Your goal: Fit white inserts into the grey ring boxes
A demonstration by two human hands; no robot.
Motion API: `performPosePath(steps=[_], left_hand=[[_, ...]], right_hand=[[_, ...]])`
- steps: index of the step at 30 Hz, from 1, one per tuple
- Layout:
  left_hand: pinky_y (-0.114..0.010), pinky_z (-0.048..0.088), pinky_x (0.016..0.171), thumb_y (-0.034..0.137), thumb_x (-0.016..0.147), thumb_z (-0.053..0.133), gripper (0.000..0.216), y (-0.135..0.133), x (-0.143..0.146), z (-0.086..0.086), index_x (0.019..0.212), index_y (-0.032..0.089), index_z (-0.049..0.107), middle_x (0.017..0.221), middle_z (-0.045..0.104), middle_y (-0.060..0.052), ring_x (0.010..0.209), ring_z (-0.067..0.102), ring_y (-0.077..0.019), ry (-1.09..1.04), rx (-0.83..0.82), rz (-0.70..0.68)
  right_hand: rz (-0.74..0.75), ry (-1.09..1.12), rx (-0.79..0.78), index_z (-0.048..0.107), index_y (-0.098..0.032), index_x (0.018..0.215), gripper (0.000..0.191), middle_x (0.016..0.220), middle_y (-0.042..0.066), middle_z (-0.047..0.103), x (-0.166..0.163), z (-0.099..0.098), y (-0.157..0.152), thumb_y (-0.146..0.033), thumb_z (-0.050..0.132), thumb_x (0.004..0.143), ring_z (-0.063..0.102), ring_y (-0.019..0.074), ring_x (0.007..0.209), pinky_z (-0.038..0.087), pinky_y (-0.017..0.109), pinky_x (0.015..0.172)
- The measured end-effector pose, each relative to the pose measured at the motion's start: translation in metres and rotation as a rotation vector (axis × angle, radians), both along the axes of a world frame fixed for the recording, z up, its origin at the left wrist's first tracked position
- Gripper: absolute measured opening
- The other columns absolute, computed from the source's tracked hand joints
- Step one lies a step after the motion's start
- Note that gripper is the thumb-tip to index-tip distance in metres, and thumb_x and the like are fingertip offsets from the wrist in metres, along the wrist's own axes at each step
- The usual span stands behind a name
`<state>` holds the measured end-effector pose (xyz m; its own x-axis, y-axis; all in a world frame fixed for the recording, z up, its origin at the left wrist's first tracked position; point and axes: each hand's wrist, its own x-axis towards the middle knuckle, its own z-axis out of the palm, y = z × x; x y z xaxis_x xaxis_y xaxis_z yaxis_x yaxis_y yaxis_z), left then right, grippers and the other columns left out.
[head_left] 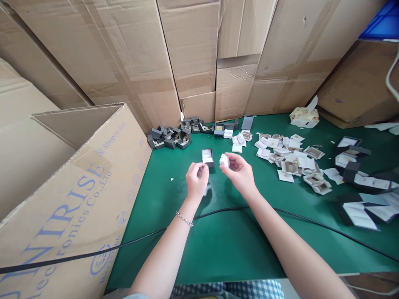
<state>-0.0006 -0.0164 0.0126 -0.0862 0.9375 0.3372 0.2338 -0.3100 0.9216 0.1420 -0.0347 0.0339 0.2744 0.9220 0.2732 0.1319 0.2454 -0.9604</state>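
Between the thumb and fingers of my right hand is a small white box insert, held above the table. My left hand is closed in a pinch to the left of it; whatever its fingertips hold, if anything, is too small to make out. Just beyond my hands an open dark grey jewellery box stands on the green table, its lid raised and its white lining showing. My left fingers partly overlap the view of that box's lower edge.
Several dark boxes cluster at the back left. White inserts lie piled on the right, near more open boxes. A black cable crosses the green table. A large carton stands left; a tissue pack sits behind.
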Motion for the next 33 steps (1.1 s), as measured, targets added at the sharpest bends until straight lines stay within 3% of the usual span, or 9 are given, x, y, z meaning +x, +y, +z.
performPosePath(steps=[1, 3, 6, 11, 16, 19, 26, 29, 33], left_hand=[[-0.029, 0.042, 0.074, 0.035, 0.078, 0.056, 0.019, 0.002, 0.002, -0.002, 0.089, 0.020, 0.061, 0.091, 0.057, -0.006, 0.084, 0.053, -0.0179, 0.079, 0.045, 0.041], [-0.035, 0.039, 0.090, 0.033, 0.072, 0.063, 0.042, 0.006, 0.009, -0.007, 0.111, 0.020, 0.054, 0.113, 0.051, -0.011, 0.107, 0.048, -0.0238, 0.205, 0.074, 0.089], [-0.043, 0.029, 0.101, 0.038, 0.068, 0.067, 0.071, 0.014, 0.022, -0.013, 0.129, 0.017, 0.037, 0.129, 0.042, -0.017, 0.123, 0.036, -0.0294, 0.324, -0.011, 0.137], [-0.047, 0.026, 0.102, 0.046, 0.069, 0.064, 0.083, 0.030, 0.034, -0.014, 0.137, 0.015, 0.027, 0.132, 0.045, -0.018, 0.124, 0.039, -0.0343, 0.453, -0.305, 0.238], [-0.043, 0.029, 0.102, 0.034, 0.075, 0.056, 0.069, 0.029, 0.025, -0.007, 0.134, 0.007, 0.033, 0.117, 0.059, -0.018, 0.115, 0.051, -0.0285, 0.576, -0.296, 0.170], [-0.047, 0.029, 0.103, 0.028, 0.075, 0.056, 0.065, 0.016, 0.016, -0.005, 0.133, 0.009, 0.033, 0.118, 0.059, -0.017, 0.113, 0.053, -0.0275, 0.701, -0.115, 0.069], [-0.044, 0.044, 0.092, 0.027, 0.078, 0.057, 0.079, -0.007, 0.006, -0.018, 0.140, 0.006, 0.011, 0.125, 0.054, -0.023, 0.110, 0.056, -0.0279, 0.800, 0.202, -0.076], [-0.042, 0.047, 0.087, 0.029, 0.079, 0.057, 0.083, -0.005, 0.007, -0.023, 0.141, 0.007, 0.005, 0.123, 0.055, -0.023, 0.106, 0.059, -0.0282, 0.779, 0.272, -0.080], [-0.043, 0.047, 0.088, 0.035, 0.081, 0.056, 0.086, -0.002, 0.008, -0.025, 0.142, 0.010, 0.001, 0.122, 0.056, -0.021, 0.106, 0.059, -0.0278, 0.761, 0.340, -0.085]], right_hand=[[0.013, 0.154, -0.048, 0.059, -0.019, 0.102, 0.042, 0.098, 0.007, 0.066, 0.001, 0.000, 0.003, -0.035, 0.070, 0.064, 0.063, 0.0210, 0.088, 0.053, 0.037, 0.080], [0.036, 0.417, -0.114, 0.058, -0.019, 0.101, 0.045, 0.095, 0.006, 0.066, 0.004, -0.001, 0.007, -0.035, 0.073, 0.062, 0.064, 0.0200, 0.086, 0.053, 0.035, 0.079], [0.058, 0.677, -0.182, 0.060, -0.021, 0.096, 0.041, 0.090, 0.002, 0.067, 0.008, -0.002, 0.011, -0.032, 0.076, 0.059, 0.064, 0.0157, 0.082, 0.054, 0.028, 0.077], [0.108, 0.829, -0.246, 0.063, -0.021, 0.089, 0.033, 0.086, 0.000, 0.067, 0.011, -0.005, 0.014, -0.032, 0.077, 0.061, 0.065, 0.0129, 0.080, 0.055, 0.019, 0.070], [0.118, 0.882, -0.306, 0.065, -0.019, 0.086, 0.027, 0.085, 0.002, 0.068, 0.012, -0.009, 0.016, -0.031, 0.074, 0.063, 0.065, 0.0144, 0.081, 0.056, 0.019, 0.070], [0.091, 0.726, -0.294, 0.063, -0.021, 0.090, 0.031, 0.086, 0.002, 0.067, 0.010, -0.010, 0.014, -0.033, 0.073, 0.063, 0.065, 0.0168, 0.081, 0.056, 0.025, 0.070], [-0.016, -0.279, 0.068, 0.062, -0.023, 0.101, 0.033, 0.103, 0.004, 0.065, -0.009, -0.012, -0.003, -0.027, 0.065, 0.069, 0.062, 0.0198, 0.089, 0.050, 0.035, 0.085], [-0.058, -0.437, 0.154, 0.061, -0.024, 0.104, 0.030, 0.108, 0.004, 0.063, -0.012, -0.016, -0.005, -0.027, 0.060, 0.074, 0.061, 0.0207, 0.095, 0.050, 0.034, 0.085], [-0.097, -0.462, 0.172, 0.060, -0.024, 0.105, 0.030, 0.109, 0.004, 0.063, -0.011, -0.020, -0.003, -0.026, 0.058, 0.075, 0.060, 0.0207, 0.098, 0.049, 0.034, 0.086]])
